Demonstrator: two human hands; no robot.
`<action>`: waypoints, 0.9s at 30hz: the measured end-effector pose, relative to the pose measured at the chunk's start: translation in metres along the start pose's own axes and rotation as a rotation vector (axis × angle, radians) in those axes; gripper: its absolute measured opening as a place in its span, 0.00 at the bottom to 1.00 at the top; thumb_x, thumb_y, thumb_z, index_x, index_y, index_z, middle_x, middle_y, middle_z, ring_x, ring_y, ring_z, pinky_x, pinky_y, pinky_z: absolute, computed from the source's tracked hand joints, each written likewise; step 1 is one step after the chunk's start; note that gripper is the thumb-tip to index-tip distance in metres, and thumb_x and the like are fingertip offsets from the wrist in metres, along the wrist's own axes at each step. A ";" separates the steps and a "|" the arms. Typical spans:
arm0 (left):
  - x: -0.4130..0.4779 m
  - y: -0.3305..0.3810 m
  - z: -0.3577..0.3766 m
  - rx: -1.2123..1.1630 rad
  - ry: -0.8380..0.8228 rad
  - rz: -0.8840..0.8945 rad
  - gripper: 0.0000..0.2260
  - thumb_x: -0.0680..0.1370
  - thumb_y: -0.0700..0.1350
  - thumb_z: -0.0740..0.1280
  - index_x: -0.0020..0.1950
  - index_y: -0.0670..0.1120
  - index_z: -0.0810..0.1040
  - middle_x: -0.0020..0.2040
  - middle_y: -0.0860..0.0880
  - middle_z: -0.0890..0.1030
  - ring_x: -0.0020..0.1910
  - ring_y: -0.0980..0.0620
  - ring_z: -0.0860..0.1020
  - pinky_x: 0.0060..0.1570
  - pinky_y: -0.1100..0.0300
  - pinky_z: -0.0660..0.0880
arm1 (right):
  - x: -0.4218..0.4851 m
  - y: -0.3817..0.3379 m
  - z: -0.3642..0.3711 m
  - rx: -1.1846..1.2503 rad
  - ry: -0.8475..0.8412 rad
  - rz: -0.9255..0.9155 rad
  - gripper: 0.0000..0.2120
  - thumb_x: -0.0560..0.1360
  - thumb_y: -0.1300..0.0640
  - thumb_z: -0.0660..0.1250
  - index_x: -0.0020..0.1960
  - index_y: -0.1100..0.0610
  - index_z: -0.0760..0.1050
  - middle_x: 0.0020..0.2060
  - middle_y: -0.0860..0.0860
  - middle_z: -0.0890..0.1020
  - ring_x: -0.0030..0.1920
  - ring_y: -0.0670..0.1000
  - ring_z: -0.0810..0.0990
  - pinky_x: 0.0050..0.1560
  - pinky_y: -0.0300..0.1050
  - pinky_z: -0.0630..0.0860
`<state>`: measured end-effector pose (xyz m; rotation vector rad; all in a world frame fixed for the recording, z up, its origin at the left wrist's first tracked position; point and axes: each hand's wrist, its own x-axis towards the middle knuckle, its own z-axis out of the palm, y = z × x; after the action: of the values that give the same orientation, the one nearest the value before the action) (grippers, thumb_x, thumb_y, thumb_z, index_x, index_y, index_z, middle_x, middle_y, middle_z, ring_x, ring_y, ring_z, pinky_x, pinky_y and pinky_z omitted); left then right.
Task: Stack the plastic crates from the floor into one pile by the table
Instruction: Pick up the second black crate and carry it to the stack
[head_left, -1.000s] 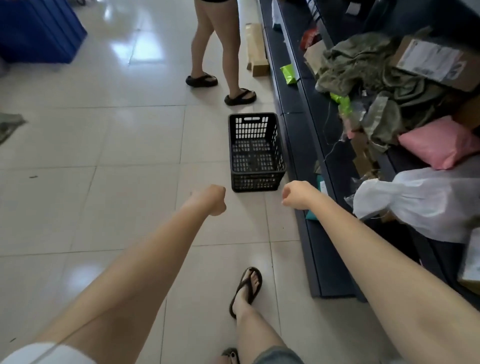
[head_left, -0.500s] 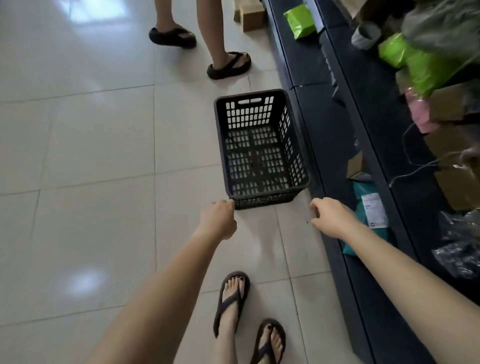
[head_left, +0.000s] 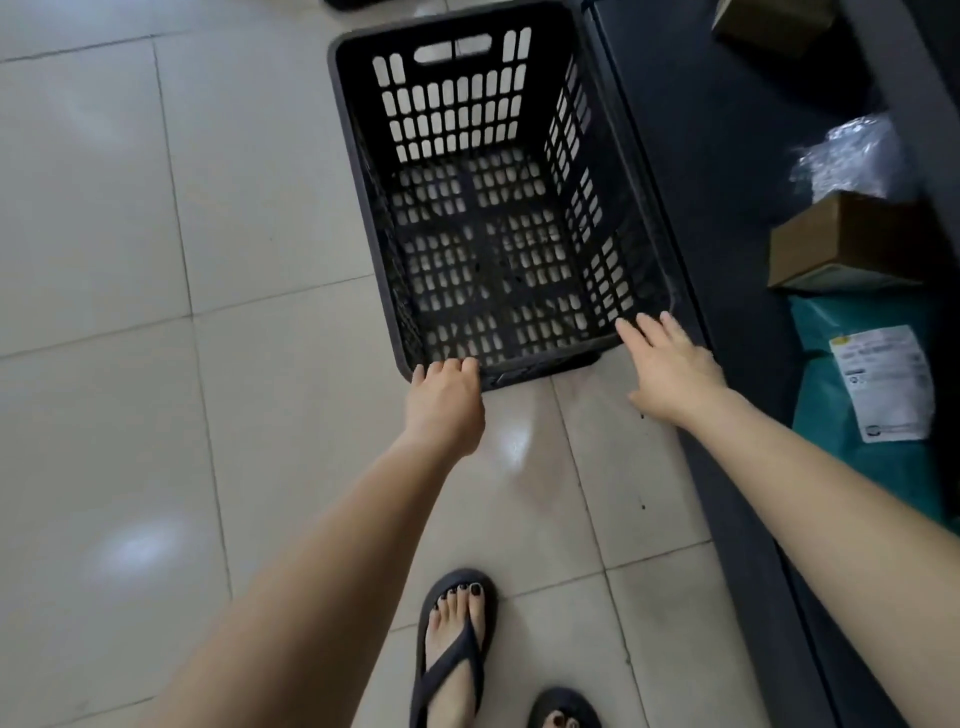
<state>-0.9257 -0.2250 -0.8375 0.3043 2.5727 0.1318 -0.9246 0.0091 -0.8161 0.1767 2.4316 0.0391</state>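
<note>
A black slotted plastic crate (head_left: 457, 119) stands empty on the tiled floor, its right side against the dark low table (head_left: 727, 218). My left hand (head_left: 444, 400) is at the crate's near left corner, fingers curled over the near rim. My right hand (head_left: 670, 369) is at the near right corner, fingers spread and flat, tips touching or just above the rim. No other crate shows.
On the table's lower shelf lie a cardboard box (head_left: 841, 244), a teal parcel with a white label (head_left: 872, 384) and a crumpled clear bag (head_left: 852, 156). My feet in dark flip-flops (head_left: 454, 639) stand just behind the crate. Pale floor tiles (head_left: 156, 260) spread to the left.
I have stepped up to the crate and bent over it. Both hands went from fists short of it to its near rim, and the right hand opened.
</note>
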 end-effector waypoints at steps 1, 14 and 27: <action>0.001 0.000 0.006 0.012 0.020 -0.004 0.16 0.78 0.41 0.60 0.65 0.41 0.69 0.63 0.43 0.75 0.64 0.42 0.72 0.70 0.49 0.64 | 0.005 0.000 0.004 -0.037 0.006 -0.010 0.38 0.76 0.61 0.64 0.78 0.50 0.46 0.78 0.50 0.50 0.78 0.54 0.43 0.71 0.57 0.61; -0.099 0.004 0.067 0.030 0.019 -0.017 0.11 0.77 0.39 0.65 0.59 0.45 0.69 0.54 0.46 0.77 0.53 0.44 0.75 0.40 0.55 0.67 | -0.080 -0.005 0.091 0.016 0.153 -0.085 0.20 0.76 0.63 0.64 0.65 0.54 0.66 0.62 0.55 0.68 0.62 0.57 0.67 0.55 0.53 0.71; -0.274 0.047 0.162 0.126 -0.170 0.047 0.21 0.74 0.31 0.62 0.64 0.46 0.68 0.53 0.47 0.76 0.52 0.46 0.75 0.36 0.55 0.68 | -0.246 0.022 0.219 0.110 0.116 -0.116 0.16 0.78 0.57 0.61 0.65 0.56 0.68 0.62 0.55 0.69 0.63 0.56 0.68 0.61 0.49 0.69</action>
<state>-0.6038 -0.2406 -0.8294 0.4052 2.4101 -0.0388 -0.5955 -0.0076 -0.8234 0.0838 2.5570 -0.1397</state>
